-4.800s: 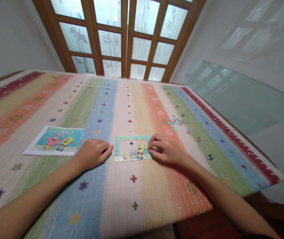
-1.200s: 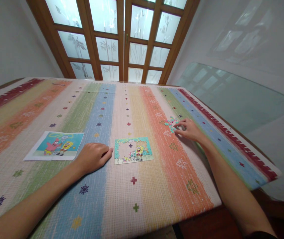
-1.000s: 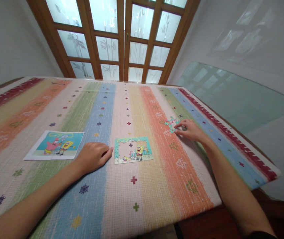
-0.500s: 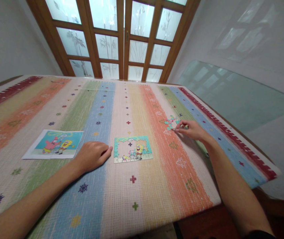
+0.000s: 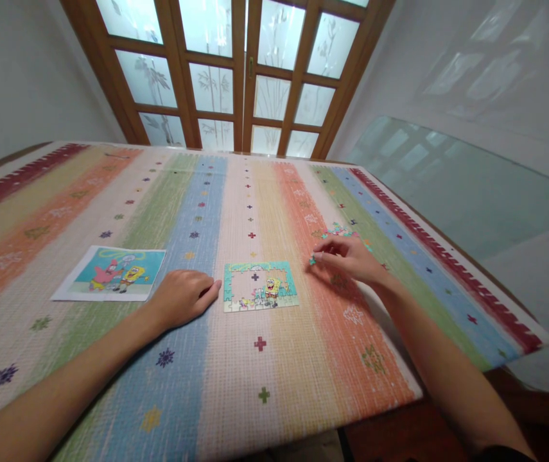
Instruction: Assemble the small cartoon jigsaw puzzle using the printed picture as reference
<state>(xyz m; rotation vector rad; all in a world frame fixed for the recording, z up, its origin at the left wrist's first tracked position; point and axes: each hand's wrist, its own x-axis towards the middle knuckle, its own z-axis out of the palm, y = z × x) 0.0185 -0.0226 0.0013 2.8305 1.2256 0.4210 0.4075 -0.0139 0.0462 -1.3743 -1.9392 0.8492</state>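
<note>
My right hand pinches a small teal puzzle piece between thumb and fingertips, just above the orange stripe of the cloth. To its left lies a partly assembled jigsaw puzzle with a filled border, a yellow cartoon figure on its right and an open gap in the middle. My left hand rests closed on the cloth, its thumb close to the puzzle's left edge. Behind the right hand, which partly hides it, is a pile of loose puzzle pieces, mostly teal and pink.
A printed reference picture on white paper lies left of my left hand. The striped tablecloth covers the table, whose near edge runs below the puzzle. Wooden doors with frosted panes stand beyond the far edge.
My right hand has moved left and slightly toward me, away from the loose pieces, carrying the teal piece. The left hand keeps its place beside the puzzle. The whole view has shifted slightly.
</note>
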